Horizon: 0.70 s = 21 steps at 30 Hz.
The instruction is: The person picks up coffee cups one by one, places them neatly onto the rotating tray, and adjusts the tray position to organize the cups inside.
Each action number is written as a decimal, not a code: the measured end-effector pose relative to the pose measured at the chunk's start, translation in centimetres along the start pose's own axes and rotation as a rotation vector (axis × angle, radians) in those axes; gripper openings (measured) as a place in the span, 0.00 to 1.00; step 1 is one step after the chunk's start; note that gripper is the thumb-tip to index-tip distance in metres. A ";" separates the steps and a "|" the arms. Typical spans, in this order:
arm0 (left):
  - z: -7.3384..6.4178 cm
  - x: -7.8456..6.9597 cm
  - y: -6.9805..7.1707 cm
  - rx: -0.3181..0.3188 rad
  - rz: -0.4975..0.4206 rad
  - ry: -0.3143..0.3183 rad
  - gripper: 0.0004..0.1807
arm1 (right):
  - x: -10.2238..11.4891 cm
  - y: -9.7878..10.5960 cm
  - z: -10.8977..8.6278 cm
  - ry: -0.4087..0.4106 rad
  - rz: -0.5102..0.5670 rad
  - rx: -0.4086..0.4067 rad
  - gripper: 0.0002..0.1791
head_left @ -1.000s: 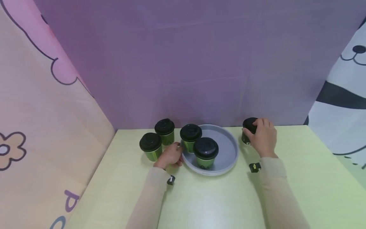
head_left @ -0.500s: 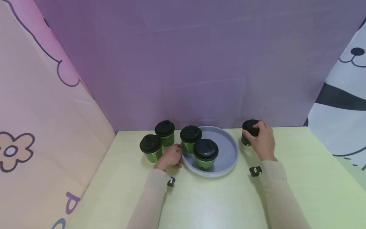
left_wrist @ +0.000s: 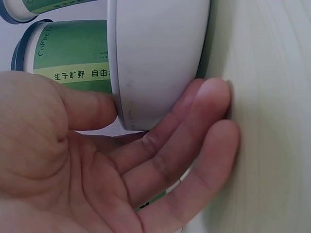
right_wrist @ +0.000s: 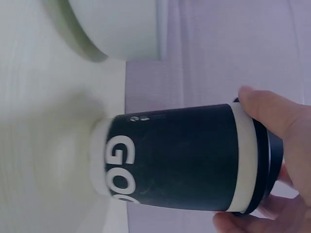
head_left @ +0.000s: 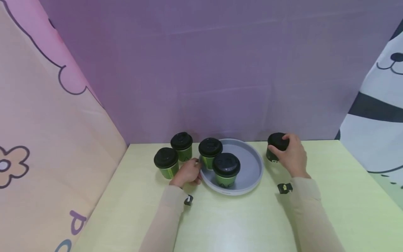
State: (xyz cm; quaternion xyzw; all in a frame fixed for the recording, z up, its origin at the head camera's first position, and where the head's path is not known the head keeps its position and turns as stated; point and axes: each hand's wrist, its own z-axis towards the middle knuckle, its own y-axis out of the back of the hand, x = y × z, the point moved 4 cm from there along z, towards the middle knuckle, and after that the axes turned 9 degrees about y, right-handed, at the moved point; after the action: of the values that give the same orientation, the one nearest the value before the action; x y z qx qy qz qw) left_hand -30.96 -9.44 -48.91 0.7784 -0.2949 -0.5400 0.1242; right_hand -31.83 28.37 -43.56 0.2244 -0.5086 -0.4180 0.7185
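Note:
My left hand grips the left side of a round grey tray. In the left wrist view its thumb presses the rim, while the fingers curl against the outer wall, low by the tabletop. Two green paper coffee cups with black lids, one behind and one in front, stand on the tray. To the tray's right, my right hand holds an upright black coffee cup by its lid, thumb on one side and fingers on the other. White lettering shows near that cup's base.
Two more lidded green cups, the nearer and the farther, stand left of the tray, close to my left hand. A purple backdrop rises along the back edge of the pale table. Printed panels flank both sides.
My right hand has shifted very slightly to the right at the black cup's lid, fingers closer around it. The left hand, the tray and the green cups stay in place.

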 end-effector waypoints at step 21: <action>-0.5 -0.1 0.5 0.048 0.050 0.011 0.33 | 0.7 1.3 0.0 0.031 -0.008 0.000 0.45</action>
State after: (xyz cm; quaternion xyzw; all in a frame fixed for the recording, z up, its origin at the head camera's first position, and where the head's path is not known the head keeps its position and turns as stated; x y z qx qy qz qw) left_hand -30.65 -9.85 -48.39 0.7764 -0.3264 -0.5254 0.1208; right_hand -31.24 28.55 -42.21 0.2327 -0.4966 -0.4173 0.7246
